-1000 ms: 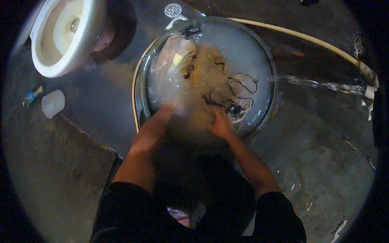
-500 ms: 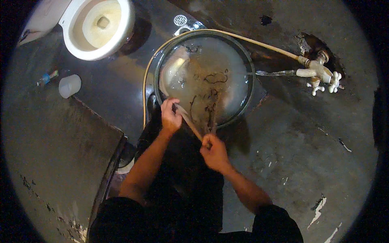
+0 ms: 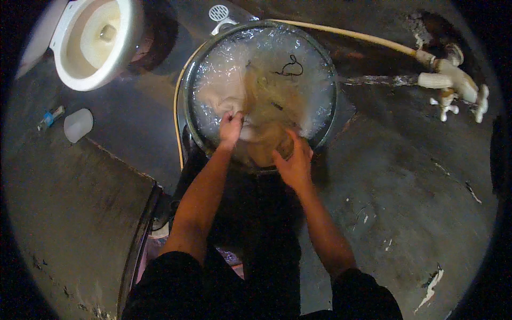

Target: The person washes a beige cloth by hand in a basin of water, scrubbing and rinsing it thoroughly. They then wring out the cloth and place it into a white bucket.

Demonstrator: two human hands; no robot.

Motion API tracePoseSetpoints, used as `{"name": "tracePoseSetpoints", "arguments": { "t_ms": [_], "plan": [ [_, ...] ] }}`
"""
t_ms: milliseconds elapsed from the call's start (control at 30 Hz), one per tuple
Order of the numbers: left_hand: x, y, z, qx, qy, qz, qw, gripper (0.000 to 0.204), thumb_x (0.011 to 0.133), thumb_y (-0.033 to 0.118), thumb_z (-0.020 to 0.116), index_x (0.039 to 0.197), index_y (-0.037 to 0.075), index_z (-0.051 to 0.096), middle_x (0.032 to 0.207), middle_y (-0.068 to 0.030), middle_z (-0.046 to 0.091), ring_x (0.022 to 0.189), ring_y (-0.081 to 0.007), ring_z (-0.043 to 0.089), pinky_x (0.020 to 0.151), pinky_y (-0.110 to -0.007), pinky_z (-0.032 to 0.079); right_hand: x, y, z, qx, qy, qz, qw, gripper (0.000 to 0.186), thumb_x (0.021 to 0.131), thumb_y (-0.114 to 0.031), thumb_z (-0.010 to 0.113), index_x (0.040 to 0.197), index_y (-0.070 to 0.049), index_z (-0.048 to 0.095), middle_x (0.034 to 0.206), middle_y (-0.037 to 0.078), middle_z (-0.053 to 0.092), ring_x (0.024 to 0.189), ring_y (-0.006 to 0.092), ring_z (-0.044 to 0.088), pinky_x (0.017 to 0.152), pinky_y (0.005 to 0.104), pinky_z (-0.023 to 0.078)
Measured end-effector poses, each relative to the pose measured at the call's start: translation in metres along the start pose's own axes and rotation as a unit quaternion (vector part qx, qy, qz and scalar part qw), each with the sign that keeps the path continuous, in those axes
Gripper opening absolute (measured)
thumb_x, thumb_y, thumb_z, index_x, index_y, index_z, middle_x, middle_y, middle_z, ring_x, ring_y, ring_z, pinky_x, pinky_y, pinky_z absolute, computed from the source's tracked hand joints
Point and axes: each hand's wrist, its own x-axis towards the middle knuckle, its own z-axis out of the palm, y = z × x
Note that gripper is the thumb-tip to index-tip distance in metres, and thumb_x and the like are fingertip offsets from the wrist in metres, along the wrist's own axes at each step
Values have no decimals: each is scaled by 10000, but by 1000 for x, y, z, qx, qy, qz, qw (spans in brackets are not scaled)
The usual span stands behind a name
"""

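We have pale cloth (image 3: 216,100) lying in the water (image 3: 316,56) of the round tub (image 3: 186,101), with our left grip (image 3: 231,130) bunched tightly on a fold of it. Our right grip (image 3: 296,162) is wide, thumb and fingers apart, at the brown cloth (image 3: 264,144) near the tub's close side. Soaked, both should be soft, limp, slippery and heavy; we'd best gather thick folds, keeping clear of the dark string (image 3: 293,73), which could tangle.
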Motion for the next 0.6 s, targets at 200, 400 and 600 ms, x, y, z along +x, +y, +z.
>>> {"name": "tracePoseSetpoints", "arguments": {
  "t_ms": [200,400,600],
  "plan": [
    [85,-88,-21,203,84,278,935,444,854,228,644,1198,-33,542,967,-155,669,847,-282,637,801,-424,510,28,52,127,-112,-115,-49,986,869,704,-332,776,1427,-138,334,1373,234,422,1260,450,386,1033,525,342],
    [102,-102,-14,271,7,113,956,451,890,338,552,1187,0,577,1006,-147,667,911,-288,629,843,-402,493,44,87,178,-146,-171,90,970,562,779,-307,696,1278,-118,519,1201,233,567,1090,431,539,922,499,444],
    [49,-58,-61,43,-58,-23,997,508,927,448,460,1176,32,612,1044,-138,664,975,-294,621,886,-381,475,41,36,141,-34,-119,-41,992,207,875,-227,602,951,-55,687,912,193,671,835,397,633,745,468,502]
  ]
}}
